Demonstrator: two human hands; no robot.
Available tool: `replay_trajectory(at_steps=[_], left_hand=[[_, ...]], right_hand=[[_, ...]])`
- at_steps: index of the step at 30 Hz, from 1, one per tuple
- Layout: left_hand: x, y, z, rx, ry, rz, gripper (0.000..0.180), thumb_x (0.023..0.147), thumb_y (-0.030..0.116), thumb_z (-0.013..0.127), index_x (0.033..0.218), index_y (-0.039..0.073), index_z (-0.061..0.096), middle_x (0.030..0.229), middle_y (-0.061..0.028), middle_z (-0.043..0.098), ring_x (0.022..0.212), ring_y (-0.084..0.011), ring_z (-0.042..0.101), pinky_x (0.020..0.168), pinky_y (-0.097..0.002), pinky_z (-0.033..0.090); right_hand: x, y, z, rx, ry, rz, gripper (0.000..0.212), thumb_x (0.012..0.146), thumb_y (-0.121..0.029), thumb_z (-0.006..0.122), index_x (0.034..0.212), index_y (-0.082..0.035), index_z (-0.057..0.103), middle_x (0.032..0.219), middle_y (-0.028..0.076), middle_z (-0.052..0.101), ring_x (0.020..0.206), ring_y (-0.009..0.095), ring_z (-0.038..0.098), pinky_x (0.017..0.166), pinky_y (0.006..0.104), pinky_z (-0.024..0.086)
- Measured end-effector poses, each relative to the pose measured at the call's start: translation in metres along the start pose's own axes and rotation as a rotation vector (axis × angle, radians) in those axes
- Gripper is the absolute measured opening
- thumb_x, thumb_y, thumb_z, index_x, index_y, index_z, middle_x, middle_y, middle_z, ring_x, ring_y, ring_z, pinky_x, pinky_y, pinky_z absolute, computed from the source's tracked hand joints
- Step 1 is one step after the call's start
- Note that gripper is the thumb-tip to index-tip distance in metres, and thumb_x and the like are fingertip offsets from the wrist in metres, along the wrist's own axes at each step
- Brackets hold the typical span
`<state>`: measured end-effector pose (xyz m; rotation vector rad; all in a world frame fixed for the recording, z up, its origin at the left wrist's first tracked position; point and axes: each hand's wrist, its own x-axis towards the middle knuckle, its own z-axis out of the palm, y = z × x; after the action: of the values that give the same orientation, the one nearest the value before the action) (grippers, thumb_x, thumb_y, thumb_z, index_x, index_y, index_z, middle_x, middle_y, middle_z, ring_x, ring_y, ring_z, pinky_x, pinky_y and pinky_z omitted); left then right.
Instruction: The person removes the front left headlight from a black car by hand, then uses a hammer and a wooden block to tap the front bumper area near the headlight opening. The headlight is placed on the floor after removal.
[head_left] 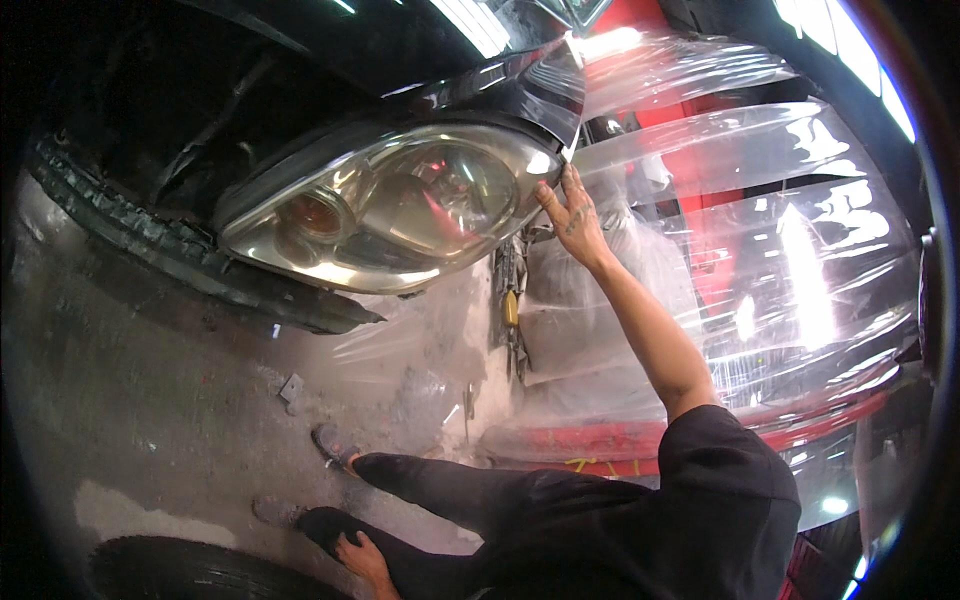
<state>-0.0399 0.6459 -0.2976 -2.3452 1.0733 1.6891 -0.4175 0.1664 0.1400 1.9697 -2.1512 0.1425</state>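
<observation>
My right hand (570,215) is at the right end of a large car headlight (430,200), back of the hand up. Its fingers are stretched out and touch the edge where the lamp meets the black fender (545,95). The headlight has a hazy, yellowish clear lens with a round reflector and a smaller orange-toned one showing through. My left hand (365,560) rests on my bent leg in dark trousers, low in the view, fingers spread and holding nothing.
A ragged black trim strip (200,250) sticks out below and left of the headlight. Clear plastic sheeting (800,250) drapes over a red car body at the right. A tyre (200,570) lies lower left. Small debris (290,390) is on the stained concrete floor.
</observation>
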Motion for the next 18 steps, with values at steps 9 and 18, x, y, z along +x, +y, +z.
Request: replay_trajectory(at_steps=[9, 18], left_hand=[[0.0, 0.006, 0.022, -0.06, 0.055, -0.067, 0.05, 0.101, 0.029, 0.067, 0.139, -0.003, 0.061, 0.141, -0.023, 0.06, 0.129, -0.0408, 0.058, 0.108, -0.0501, 0.048], [-0.003, 0.003, 0.034, -0.115, 0.03, -0.086, 0.052, 0.103, 0.03, 0.064, 0.142, -0.003, 0.059, 0.144, -0.0245, 0.058, 0.136, -0.0415, 0.054, 0.114, -0.0507, 0.044]], right_hand=[[0.004, 0.006, -0.001, 0.077, -0.029, 0.018, 0.085, 0.102, -0.048, 0.063, 0.152, 0.016, 0.04, 0.154, 0.039, 0.045, 0.148, 0.047, 0.043, 0.122, 0.047, 0.036], [0.003, 0.005, 0.004, 0.156, 0.018, -0.035, 0.081, 0.101, -0.05, 0.066, 0.149, 0.012, 0.047, 0.147, 0.037, 0.054, 0.146, 0.047, 0.046, 0.12, 0.047, 0.037]])
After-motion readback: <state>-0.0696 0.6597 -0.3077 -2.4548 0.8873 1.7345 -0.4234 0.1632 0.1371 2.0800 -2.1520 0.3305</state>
